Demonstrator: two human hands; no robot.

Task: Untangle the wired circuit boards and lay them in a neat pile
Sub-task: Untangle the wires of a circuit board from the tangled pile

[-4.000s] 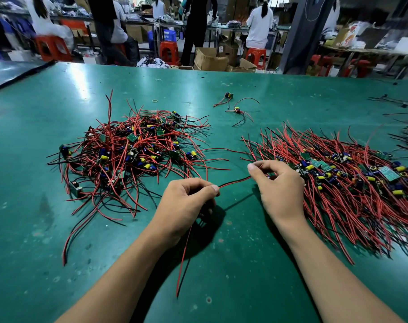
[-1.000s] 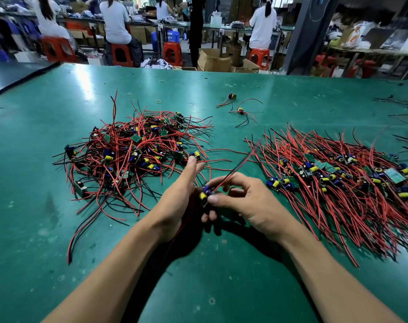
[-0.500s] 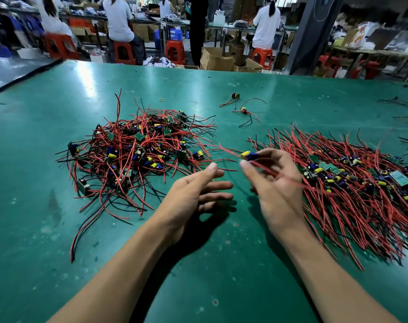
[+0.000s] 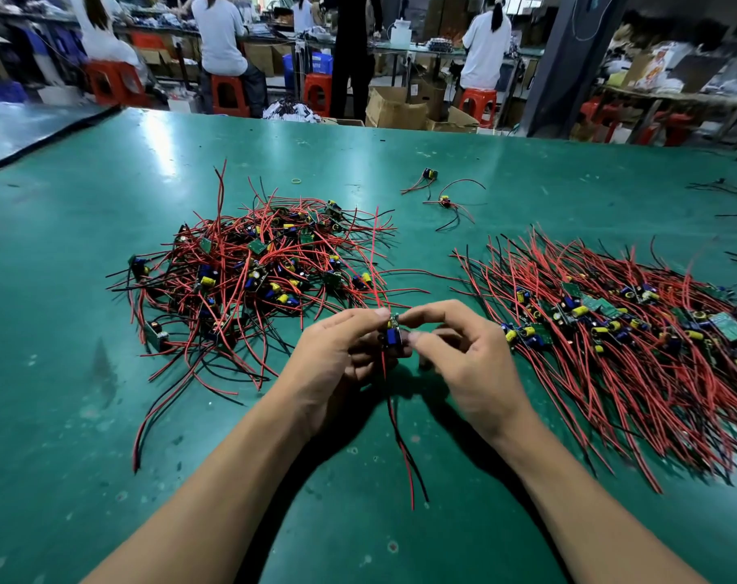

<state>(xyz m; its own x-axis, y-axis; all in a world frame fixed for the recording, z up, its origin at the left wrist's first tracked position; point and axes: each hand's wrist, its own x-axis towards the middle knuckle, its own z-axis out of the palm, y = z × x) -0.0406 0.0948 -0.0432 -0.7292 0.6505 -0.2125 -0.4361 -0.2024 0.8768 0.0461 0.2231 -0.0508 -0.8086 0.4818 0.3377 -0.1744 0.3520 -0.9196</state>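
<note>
1. Brought together since half a second ago: left hand [image 4: 337,351], then spread flat and holding nothing, now sharing one circuit board [image 4: 394,337] with right hand [image 4: 472,364], then off by the sorted side.
2. Thumb and forefinger of each hand clamped on that board, held above the table [image 4: 105,457] between the two piles.
3. Red and black leads [image 4: 404,448] trailing down from it toward the near edge, between the forearms.
4. To the left: tangled heap [image 4: 253,271], loose strands reaching close to the left knuckles.
5. To the right: neat pile [image 4: 611,330], nearest boards just beside the right hand.
6. Bare green mat along the near edge and beyond both piles, with two stray boards [image 4: 430,175] farther back.
</note>
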